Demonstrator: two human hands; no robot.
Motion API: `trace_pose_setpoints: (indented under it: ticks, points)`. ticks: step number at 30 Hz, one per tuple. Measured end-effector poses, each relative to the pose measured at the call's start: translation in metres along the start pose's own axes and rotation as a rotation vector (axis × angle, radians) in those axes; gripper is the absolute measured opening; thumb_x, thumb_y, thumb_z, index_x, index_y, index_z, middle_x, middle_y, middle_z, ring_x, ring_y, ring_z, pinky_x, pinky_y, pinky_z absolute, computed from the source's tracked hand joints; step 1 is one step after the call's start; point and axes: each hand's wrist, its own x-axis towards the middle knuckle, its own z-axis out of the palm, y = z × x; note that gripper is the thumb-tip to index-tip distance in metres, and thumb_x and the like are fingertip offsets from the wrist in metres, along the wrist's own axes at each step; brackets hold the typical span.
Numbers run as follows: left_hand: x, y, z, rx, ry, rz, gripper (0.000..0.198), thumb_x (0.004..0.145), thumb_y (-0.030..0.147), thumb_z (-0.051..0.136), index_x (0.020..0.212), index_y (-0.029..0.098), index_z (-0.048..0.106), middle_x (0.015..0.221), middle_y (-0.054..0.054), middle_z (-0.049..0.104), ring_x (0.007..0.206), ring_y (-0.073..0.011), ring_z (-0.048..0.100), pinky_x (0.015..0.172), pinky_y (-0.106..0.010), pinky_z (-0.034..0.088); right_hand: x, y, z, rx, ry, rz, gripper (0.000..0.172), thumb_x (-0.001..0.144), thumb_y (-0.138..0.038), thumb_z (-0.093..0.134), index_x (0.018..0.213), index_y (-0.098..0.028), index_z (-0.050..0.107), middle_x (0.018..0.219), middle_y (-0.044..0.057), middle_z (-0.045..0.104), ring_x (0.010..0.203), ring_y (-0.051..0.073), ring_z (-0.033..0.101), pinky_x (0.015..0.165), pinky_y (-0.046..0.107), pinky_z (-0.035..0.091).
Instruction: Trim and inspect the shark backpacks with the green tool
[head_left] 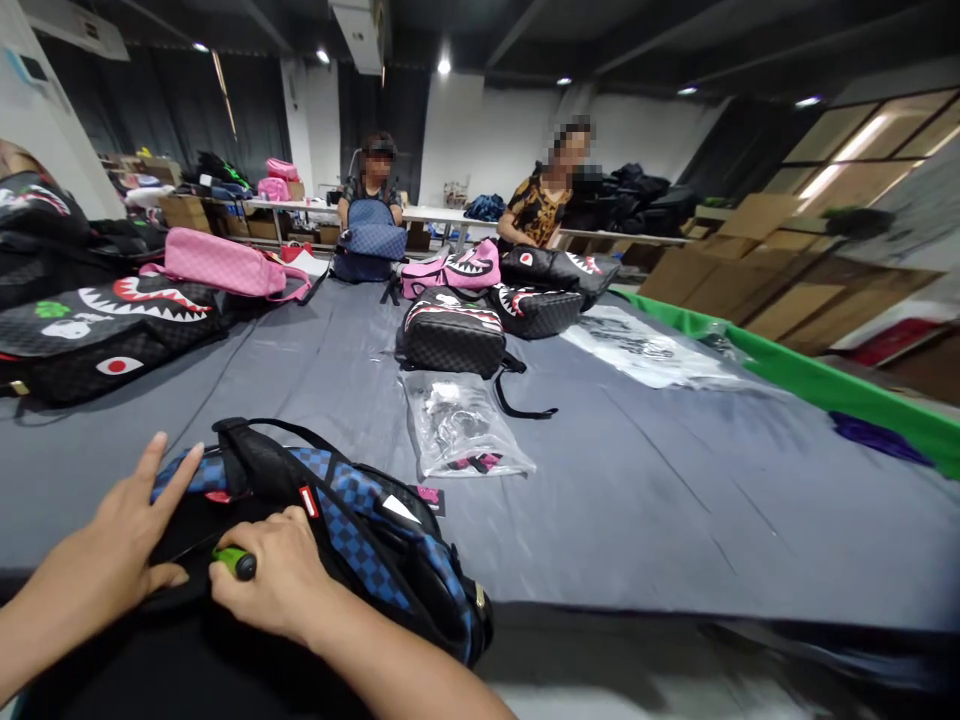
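A blue-and-black checkered backpack (pixel 352 520) lies at the near table edge, its straps and black back panel towards me. My left hand (pixel 124 540) rests on its left end, fingers spread and thumb apart. Close beside it, my right hand (pixel 274 570) is wrapped round a green tool with a black end (pixel 238 562), held against the black panel. The tool's working end is hidden, so its kind does not show. A small black-and-pink tag (pixel 430 498) sticks out behind the backpack.
A clear plastic bag (pixel 461 425) lies ahead, before a black shark-mouth backpack (pixel 454 335). More black bags (pixel 112 330) and a pink bag (pixel 221 262) are at left. Two people (pixel 536 205) stand across the table (pixel 637 500). A green strip (pixel 795 365) edges the right side.
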Motion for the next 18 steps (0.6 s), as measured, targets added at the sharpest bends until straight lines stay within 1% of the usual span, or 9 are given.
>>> trace_pose_setpoints:
  ticks: [3,5,7,10,12,15,17,18]
  points:
    - [0.008,0.003,0.004,-0.025,-0.039,-0.074,0.112,0.073,0.029,0.070,0.158,0.027,-0.002,0.165,-0.015,0.004,0.125,-0.0399,0.057,0.075,-0.039,0.059,-0.006,-0.006,0.002,-0.050,-0.020,-0.034,0.024,0.086,-0.044,0.060,0.097,-0.026,0.072,0.087,-0.001,0.078,0.084,0.021,0.071,0.086,0.034,0.042]
    - [0.014,0.005,0.008,0.015,-0.048,-0.106,0.101,0.076,0.030,0.068,0.159,0.024,0.010,0.165,-0.016,0.008,0.121,-0.0386,0.060,0.075,-0.040,0.059,-0.009,-0.010,0.002,-0.086,-0.028,-0.063,0.026,0.087,-0.045,0.059,0.097,-0.026,0.072,0.083,0.000,0.078,0.081,0.021,0.070,0.085,0.035,0.042]
    - [0.019,0.004,0.013,0.045,-0.046,-0.102,0.092,0.081,0.028,0.063,0.159,0.021,0.015,0.164,-0.020,0.015,0.118,-0.0368,0.062,0.077,-0.040,0.059,-0.008,-0.010,0.004,-0.118,-0.018,-0.074,0.026,0.087,-0.045,0.059,0.098,-0.025,0.072,0.083,0.001,0.078,0.080,0.021,0.070,0.085,0.036,0.042]
    - [0.027,0.004,0.016,-0.004,-0.060,-0.046,0.089,0.082,0.020,0.057,0.159,0.017,0.012,0.161,-0.024,0.025,0.117,-0.0370,0.063,0.080,-0.040,0.058,0.000,-0.003,0.005,-0.132,-0.005,-0.069,0.026,0.086,-0.044,0.059,0.099,-0.025,0.073,0.086,0.001,0.078,0.082,0.022,0.071,0.085,0.036,0.043]
    - [0.031,0.005,0.010,-0.070,-0.105,0.007,0.091,0.080,0.016,0.056,0.159,0.013,0.012,0.159,-0.027,0.028,0.121,-0.0378,0.061,0.085,-0.040,0.057,0.005,0.002,0.003,-0.111,0.011,-0.056,0.024,0.085,-0.041,0.062,0.099,-0.026,0.074,0.085,0.000,0.079,0.082,0.020,0.072,0.084,0.033,0.044]
    - [0.036,0.009,-0.010,-0.166,-0.197,0.074,0.090,0.079,0.011,0.056,0.158,0.007,0.013,0.157,-0.032,0.026,0.126,-0.0375,0.057,0.096,-0.040,0.052,0.009,0.009,-0.002,-0.050,0.046,-0.038,0.017,0.085,-0.032,0.065,0.096,-0.027,0.076,0.083,-0.001,0.079,0.080,0.016,0.073,0.082,0.026,0.045]
    - [0.041,0.010,-0.019,-0.213,-0.247,0.095,0.091,0.080,0.010,0.056,0.158,0.009,0.008,0.158,-0.032,0.022,0.133,-0.0371,0.051,0.099,-0.039,0.050,0.012,0.015,-0.003,0.008,0.027,-0.050,0.019,0.088,-0.027,0.061,0.098,-0.024,0.076,0.088,0.002,0.079,0.082,0.017,0.072,0.083,0.028,0.045]
    - [0.043,0.009,-0.020,-0.227,-0.277,0.097,0.094,0.080,0.009,0.057,0.158,0.011,0.005,0.159,-0.031,0.019,0.136,-0.0366,0.048,0.099,-0.038,0.050,0.013,0.018,-0.003,0.034,0.016,-0.056,0.019,0.088,-0.025,0.060,0.099,-0.022,0.076,0.089,0.004,0.079,0.082,0.018,0.072,0.083,0.029,0.045]
